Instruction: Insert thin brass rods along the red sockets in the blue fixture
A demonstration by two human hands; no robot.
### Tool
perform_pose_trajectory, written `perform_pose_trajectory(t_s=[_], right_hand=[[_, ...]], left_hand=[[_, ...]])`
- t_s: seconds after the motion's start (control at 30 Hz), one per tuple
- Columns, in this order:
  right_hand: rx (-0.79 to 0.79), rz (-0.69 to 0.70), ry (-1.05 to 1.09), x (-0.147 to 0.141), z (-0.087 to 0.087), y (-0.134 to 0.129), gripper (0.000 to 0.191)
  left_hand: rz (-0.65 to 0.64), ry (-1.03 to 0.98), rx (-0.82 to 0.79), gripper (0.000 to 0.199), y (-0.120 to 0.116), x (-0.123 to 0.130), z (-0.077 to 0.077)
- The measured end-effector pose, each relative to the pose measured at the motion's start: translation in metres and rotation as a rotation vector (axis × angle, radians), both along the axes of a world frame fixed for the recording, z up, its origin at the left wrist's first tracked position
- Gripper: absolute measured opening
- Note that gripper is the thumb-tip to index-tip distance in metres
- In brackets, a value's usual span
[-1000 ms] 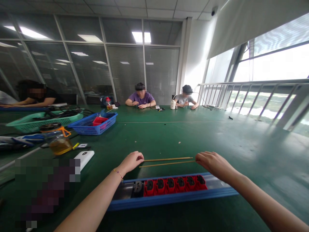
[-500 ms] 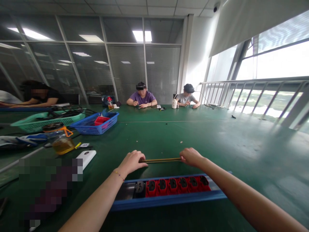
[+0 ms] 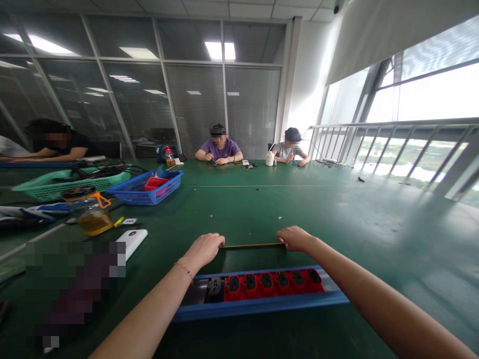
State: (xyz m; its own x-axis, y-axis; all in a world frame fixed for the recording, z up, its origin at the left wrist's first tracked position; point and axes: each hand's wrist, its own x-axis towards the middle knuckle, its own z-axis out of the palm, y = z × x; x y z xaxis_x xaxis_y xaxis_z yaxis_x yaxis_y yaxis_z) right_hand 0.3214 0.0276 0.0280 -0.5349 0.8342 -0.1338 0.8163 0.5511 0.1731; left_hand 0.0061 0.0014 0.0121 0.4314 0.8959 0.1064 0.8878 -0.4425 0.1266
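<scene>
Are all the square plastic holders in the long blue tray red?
No, the leftmost holder is black, beside six red holders.

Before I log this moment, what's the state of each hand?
Left hand: closed on one end of at least one thin yellowish strip.
Right hand: closed at the other end.

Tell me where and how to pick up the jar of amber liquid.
Best to take the jar by its orange loop, coming from the right: the loop juts out that way near the dark lid, offering a likely finger hold.
</scene>
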Motion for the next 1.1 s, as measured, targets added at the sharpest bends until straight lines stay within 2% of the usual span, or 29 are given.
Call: perform_pose_trajectory(t_s=[0.17,0.3,0.4,0.5,0.6,0.67,0.83,0.9,0.97,1.03,1.1], right_hand=[[-0.003,-0.027,0.084,0.007,0.000,-0.004,0.024],[0.027,-0.060,0.192,0.019,0.007,-0.015,0.027],[0.081,-0.095,0.297,0.025,0.014,-0.026,0.033],[0.165,-0.131,0.380,0.025,0.020,-0.039,0.029],[0.220,-0.142,0.369,0.020,0.028,-0.054,0.026],[0.247,-0.125,0.389,0.016,0.033,-0.064,0.024],[0.295,-0.068,0.492,0.013,0.045,-0.093,0.024],[0.274,-0.076,0.536,0.020,0.049,-0.103,0.022],[0.174,-0.085,0.620,0.030,0.051,-0.111,0.021],[0.009,-0.095,0.779,0.038,0.048,-0.115,0.025],[-0.090,-0.145,0.980,0.042,0.042,-0.117,0.031]], left_hand=[[0.050,0.015,-0.003,0.018,-0.003,0.001,0.001],[0.046,-0.156,-0.040,0.010,0.000,-0.001,0.002],[0.002,-0.334,-0.018,0.009,-0.001,0.000,0.012],[-0.033,-0.445,-0.072,0.009,-0.011,0.004,0.029],[-0.076,-0.492,-0.207,0.017,-0.026,0.007,0.044],[-0.045,-0.512,-0.255,0.027,-0.036,0.007,0.050],[0.108,-0.528,-0.203,0.046,-0.060,0.002,0.050],[0.132,-0.561,-0.227,0.045,-0.069,-0.002,0.051],[0.146,-0.579,-0.252,0.043,-0.078,-0.005,0.054],[0.143,-0.585,-0.271,0.041,-0.084,-0.005,0.057],[0.116,-0.584,-0.283,0.038,-0.087,-0.003,0.059]])
